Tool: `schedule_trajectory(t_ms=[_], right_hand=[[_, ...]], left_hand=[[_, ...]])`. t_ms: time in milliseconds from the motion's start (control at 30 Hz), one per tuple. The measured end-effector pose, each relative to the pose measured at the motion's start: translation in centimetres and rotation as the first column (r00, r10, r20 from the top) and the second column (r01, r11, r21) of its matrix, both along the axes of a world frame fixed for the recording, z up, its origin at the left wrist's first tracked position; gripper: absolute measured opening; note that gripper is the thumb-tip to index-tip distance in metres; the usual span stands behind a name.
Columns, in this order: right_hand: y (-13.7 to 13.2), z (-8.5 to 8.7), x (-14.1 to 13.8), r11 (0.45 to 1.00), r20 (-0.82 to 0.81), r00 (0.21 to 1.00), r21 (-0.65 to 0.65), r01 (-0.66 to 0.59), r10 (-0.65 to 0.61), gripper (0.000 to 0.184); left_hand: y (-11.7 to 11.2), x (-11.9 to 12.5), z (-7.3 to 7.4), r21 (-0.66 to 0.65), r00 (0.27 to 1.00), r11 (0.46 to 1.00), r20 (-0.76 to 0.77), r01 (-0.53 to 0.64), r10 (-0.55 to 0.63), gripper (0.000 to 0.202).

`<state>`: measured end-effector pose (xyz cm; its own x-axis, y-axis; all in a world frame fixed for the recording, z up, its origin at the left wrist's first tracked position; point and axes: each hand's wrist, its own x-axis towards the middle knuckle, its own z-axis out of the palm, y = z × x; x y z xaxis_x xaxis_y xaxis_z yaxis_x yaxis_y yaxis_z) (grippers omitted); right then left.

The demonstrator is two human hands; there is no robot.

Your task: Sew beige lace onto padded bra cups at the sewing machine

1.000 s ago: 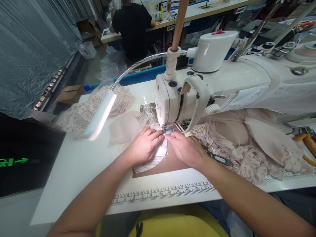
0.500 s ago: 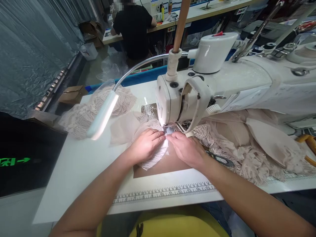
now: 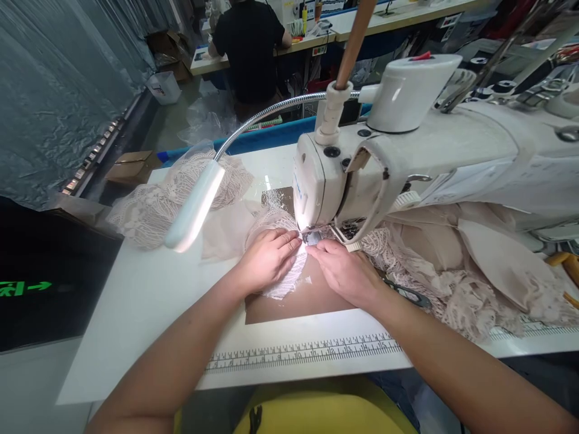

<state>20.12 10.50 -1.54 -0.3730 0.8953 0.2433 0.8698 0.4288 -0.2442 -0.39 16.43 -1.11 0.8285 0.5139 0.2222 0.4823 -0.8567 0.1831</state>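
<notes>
A sewing machine head (image 3: 312,181) stands over a piece of pale pink lace fabric (image 3: 287,283). My left hand (image 3: 269,259) lies on the lace, fingers stretched toward the needle area and pressing it down. Just right of the presser foot (image 3: 311,237), my right hand (image 3: 344,268) pinches the lace's edge between thumb and forefinger. The needle point and the fabric under my fingers are hidden. Beneath the lace is a brown plate (image 3: 330,298).
A lit lamp (image 3: 194,208) on a bendy neck hangs at left, over bunched lace (image 3: 149,214). More lace pieces (image 3: 470,295) and dark-handled snips (image 3: 411,295) lie at right. A printed ruler (image 3: 298,355) runs along the table's front. Beyond, a person (image 3: 248,54) sits at another table.
The lace has moved a little away from me under the presser foot, its near end now higher. Both hands have shifted slightly forward with it. The camera view has tilted slightly.
</notes>
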Motion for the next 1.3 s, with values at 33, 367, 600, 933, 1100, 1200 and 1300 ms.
schedule_trajectory(t_ms=[33,367,600,933,1100,1200,1300], right_hand=[[0.0,0.0,0.0,1.0,0.004,1.0,0.0,0.005,-0.005,0.032],[-0.3,0.0,0.3,0.991,0.052,0.99,0.001,-0.131,0.13,0.033],[-0.7,0.3,0.0,0.996,0.102,0.991,-0.015,-0.089,0.09,0.033],[-0.4,0.1,0.0,0.999,0.114,0.993,0.04,-0.016,0.011,0.028],[-0.4,0.2,0.3,0.999,0.047,0.999,0.046,-0.021,0.019,0.028],[-0.7,0.2,0.6,0.995,0.003,0.996,0.031,-0.094,0.094,0.029],[-0.9,0.1,0.8,0.989,0.0,0.989,0.008,-0.149,0.149,0.028]], left_hand=[[0.0,-0.1,0.0,0.004,1.0,1.0,-0.002,-0.014,0.014,0.038],[-0.5,-0.9,0.1,0.002,0.996,0.997,-0.03,0.08,-0.08,0.035],[0.0,-1.2,0.6,0.004,0.972,0.981,-0.134,0.195,-0.192,0.038],[-1.7,0.5,0.6,0.062,0.988,0.998,-0.156,0.001,0.008,0.04],[-1.5,0.2,0.9,0.032,0.99,0.998,-0.135,0.055,-0.05,0.039],[-1.2,-0.1,0.8,0.027,0.993,0.997,-0.092,0.077,-0.074,0.035],[-1.1,-0.2,0.7,0.024,0.995,0.996,-0.059,0.086,-0.084,0.033]])
